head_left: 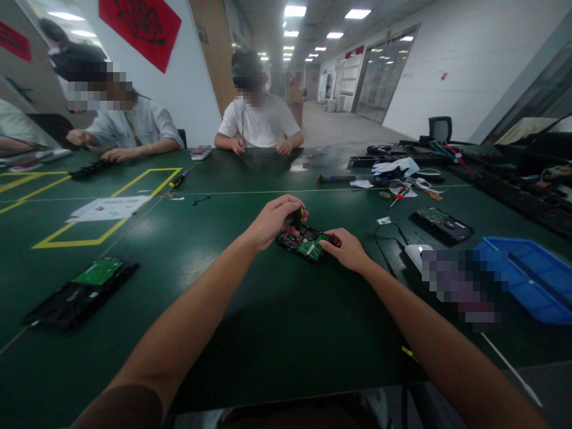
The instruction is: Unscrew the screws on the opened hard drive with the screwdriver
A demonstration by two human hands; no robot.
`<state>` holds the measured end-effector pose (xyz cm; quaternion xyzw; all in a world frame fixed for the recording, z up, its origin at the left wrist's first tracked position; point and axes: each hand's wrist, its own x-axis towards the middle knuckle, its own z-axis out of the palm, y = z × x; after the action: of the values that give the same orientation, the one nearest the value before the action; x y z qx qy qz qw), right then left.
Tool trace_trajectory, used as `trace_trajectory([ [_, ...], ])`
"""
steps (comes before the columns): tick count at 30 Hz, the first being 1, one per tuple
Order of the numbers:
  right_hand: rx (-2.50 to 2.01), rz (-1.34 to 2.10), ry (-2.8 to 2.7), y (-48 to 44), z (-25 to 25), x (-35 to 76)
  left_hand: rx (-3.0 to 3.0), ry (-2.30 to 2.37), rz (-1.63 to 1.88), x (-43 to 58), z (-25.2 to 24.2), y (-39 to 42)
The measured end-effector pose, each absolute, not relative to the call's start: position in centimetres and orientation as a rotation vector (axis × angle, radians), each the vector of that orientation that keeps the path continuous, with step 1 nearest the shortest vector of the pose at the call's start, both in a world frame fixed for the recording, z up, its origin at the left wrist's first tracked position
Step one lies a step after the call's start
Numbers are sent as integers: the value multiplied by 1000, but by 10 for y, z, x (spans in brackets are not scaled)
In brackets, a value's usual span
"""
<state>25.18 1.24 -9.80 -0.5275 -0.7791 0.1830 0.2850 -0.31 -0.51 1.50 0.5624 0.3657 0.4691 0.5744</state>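
A hard drive with a green circuit board [309, 249] lies on the green table in front of me. My left hand [279, 220] is closed around the dark and yellow handle of a screwdriver [298, 215], which stands upright over the drive's left part. Its tip is too small to make out. At the drive's right end, my right hand [344, 249] grips the edge, thumb on top near the board.
Another hard drive [80, 292] lies at the left and one more [441, 225] at the right. A blue tray [531, 277], a cable and a red screwdriver [401, 193] are on the right. Two people sit across the table [250, 333], near a yellow-handled screwdriver [179, 179].
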Motion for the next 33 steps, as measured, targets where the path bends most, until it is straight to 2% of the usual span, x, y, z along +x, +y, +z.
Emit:
trace_trajectory([
  [13,-1440,488,-2077,12,-97,250,1204,731,1116,-1,7,-1],
  [25,-1427,494,-2073,12,-96,250,1355,805,1120,-2,7,-4],
  [33,-1412,499,-2082,12,-96,251,1245,778,1073,-4,10,-4],
])
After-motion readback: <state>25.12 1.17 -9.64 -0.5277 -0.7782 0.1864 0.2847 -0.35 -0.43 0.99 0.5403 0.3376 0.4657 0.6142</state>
